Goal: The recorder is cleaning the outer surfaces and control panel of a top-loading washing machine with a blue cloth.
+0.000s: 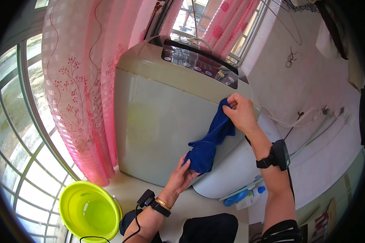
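A dark blue cloth point(203, 153), bunched and slightly twisted, stretches between my hands over the front right part of a washing machine's lid point(158, 121). My right hand point(241, 112) pinches its upper end near the control panel point(200, 65). The lower, bundled end rests in the fingers of my left hand point(182, 176), close to the machine's front edge. Both wrists carry a strapped black device, and a gold bangle circles the left one.
A yellow-green bucket point(89, 212) stands at the lower left, below a pink curtain point(79, 91) and barred window. Right of the machine are a white rounded appliance point(231, 167), bottles point(249, 197) and hoses point(292, 123) along the wall. Hangers point(301, 6) hang at the upper right.
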The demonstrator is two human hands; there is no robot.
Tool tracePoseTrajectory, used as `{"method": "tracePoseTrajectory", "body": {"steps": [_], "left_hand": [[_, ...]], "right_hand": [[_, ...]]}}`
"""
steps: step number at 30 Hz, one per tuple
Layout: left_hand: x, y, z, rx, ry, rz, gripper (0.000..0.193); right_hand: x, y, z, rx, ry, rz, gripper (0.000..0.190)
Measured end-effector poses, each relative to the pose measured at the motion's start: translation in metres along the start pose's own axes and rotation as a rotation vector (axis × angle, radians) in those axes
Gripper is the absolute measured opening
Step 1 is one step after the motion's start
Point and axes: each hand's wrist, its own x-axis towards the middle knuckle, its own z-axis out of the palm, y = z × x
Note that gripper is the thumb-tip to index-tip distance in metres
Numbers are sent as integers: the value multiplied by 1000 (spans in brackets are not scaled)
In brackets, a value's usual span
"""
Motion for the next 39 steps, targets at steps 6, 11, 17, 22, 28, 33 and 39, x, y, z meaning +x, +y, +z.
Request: {"method": "tracePoseTrajectory", "body": {"steps": [6, 11, 17, 22, 28, 33, 39], "left_hand": [[-2, 3, -5, 5, -6, 15, 46], [-3, 1, -2, 37, -15, -8, 45], [1, 0, -8, -20, 13, -2, 46], [-1, 2, -8, 83, -1, -1, 46], [5, -1, -4, -43, -2, 14, 46], [0, 12, -10, -3, 32, 38, 46], [3, 1, -9, 46, -22, -2, 47]], "right_hand": [[-8, 17, -22, -73, -45, 111, 17], [-6, 11, -7, -37, 12, -15, 16], [-8, 18, -16, -131, -11, 55, 17], [-12, 23, -16, -45, 21, 48, 17], [0, 3, 8, -33, 29, -96, 16], [-21, 31, -6, -25, 98, 15, 15], [-21, 49, -10, 107, 130, 75, 19]]}}
